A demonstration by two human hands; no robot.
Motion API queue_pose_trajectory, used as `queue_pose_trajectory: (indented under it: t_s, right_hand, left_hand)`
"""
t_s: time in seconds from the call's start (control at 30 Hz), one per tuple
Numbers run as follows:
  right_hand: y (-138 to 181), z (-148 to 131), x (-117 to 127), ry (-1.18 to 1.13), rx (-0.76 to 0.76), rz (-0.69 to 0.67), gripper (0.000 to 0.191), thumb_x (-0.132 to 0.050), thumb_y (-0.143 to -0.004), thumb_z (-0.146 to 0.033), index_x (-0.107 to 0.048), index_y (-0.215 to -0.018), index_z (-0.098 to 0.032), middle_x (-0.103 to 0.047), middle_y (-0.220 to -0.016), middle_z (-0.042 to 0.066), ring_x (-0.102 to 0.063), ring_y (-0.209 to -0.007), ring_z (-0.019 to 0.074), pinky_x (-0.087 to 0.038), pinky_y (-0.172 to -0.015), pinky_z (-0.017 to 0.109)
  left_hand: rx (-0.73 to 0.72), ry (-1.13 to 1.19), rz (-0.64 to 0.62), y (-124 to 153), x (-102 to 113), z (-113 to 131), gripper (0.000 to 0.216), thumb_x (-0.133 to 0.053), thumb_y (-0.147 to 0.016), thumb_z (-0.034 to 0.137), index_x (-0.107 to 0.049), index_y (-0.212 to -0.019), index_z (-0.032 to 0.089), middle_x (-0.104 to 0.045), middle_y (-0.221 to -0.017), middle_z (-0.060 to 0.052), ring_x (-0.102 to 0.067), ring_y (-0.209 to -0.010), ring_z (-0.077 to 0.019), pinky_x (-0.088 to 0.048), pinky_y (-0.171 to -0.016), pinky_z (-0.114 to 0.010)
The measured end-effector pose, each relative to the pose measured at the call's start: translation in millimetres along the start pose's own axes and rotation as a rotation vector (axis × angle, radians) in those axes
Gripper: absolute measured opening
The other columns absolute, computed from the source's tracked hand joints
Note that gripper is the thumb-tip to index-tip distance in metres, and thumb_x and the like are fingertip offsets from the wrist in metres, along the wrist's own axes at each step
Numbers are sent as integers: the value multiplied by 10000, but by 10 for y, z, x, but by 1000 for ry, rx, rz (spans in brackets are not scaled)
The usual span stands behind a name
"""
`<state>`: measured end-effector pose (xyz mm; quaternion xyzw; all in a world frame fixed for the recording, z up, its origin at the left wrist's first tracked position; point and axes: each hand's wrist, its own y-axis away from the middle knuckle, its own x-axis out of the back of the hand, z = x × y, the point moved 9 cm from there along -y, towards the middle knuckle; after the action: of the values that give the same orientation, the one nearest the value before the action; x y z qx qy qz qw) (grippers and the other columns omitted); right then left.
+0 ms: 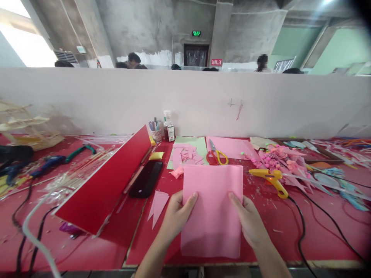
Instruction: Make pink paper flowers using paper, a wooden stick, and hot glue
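Observation:
A pink felt sheet (213, 208) lies flat on the red table (290, 231) in front of me. My left hand (176, 214) grips its left edge, thumb on top and fingers curled under. My right hand (249, 220) holds the right edge the same way. Behind the sheet lie red-and-yellow scissors (216, 155), pink felt scraps (187, 154) and another pink sheet (232, 148). A yellow glue gun (269, 178) rests just right of the sheet, its cable running toward me. A pink cut triangle (157, 206) lies left of my left hand.
A red divider board (107, 185) slants across the table's left side, a black case (146, 178) beside it. Left of it lie wooden sticks, plastic wrap, tools and cables. A pen cup (156, 131) and a bottle (168, 127) stand by the white partition (185, 100). Craft clutter fills the right.

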<state>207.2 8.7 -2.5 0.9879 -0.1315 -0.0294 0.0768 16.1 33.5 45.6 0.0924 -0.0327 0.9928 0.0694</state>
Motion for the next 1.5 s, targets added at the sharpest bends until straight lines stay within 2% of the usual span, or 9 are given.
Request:
queue_pose_trajectory:
  t_s: [0.27,0.53,0.77,0.87,0.97,1.2,1.5]
  right_hand:
    - [-19,16,32,29,8,66,357,-562,-673,-483,-574,-666,-126,-553,-558,1,-472,-510,117,-350,-458,210]
    - [5,-34,80,120,40,123,377,-581,-640,-483,-623,-670,-110,-593,-535,24,-523,-505,153,-377,-442,229]
    - [12,-143,-32,119,61,-29,395,-606,-651,-419,-610,-873,-92,-667,-794,101,-599,-745,240,-470,-628,313]
    - [4,-153,-31,145,58,-23,398,-599,-664,-411,-618,-893,-87,-671,-792,105,-605,-738,238,-474,-617,305]
    - [-11,-125,-12,186,42,5,396,-601,-655,-427,-641,-840,-79,-675,-735,97,-608,-690,236,-460,-540,273]
    - [-21,-44,3,137,-30,18,375,-627,-621,-429,-648,-772,-86,-671,-664,79,-600,-597,222,-440,-482,263]
    - [34,-176,-21,89,-50,25,323,-651,-605,-375,-645,-765,-94,-672,-660,71,-597,-593,212,-448,-502,268]
  left_hand:
    - [-24,18,5,-12,1,29,361,-466,-750,425,-472,-544,128,-391,-520,22,-317,-490,-78,-268,-434,-174]
    - [-56,-7,-7,-13,-9,45,356,-430,-781,363,-384,-502,148,-345,-503,35,-279,-455,-66,-225,-412,-175]
    - [-39,-24,12,-11,16,32,383,-417,-788,364,-328,-479,157,-301,-491,41,-263,-444,-63,-203,-408,-182]
    - [-30,-19,12,-13,11,22,397,-423,-784,373,-282,-475,167,-250,-479,49,-215,-432,-58,-180,-398,-188]
    - [-6,-2,1,-13,0,-12,407,-426,-781,397,-270,-480,171,-236,-480,50,-198,-434,-58,-170,-396,-191]
    - [24,-2,2,5,9,-50,392,-486,-757,413,-412,-481,145,-357,-482,33,-253,-446,-65,-209,-400,-187]
    - [52,-3,-49,10,-59,-116,343,-452,-789,399,-560,-610,127,-512,-561,12,-368,-471,-75,-280,-419,-172]
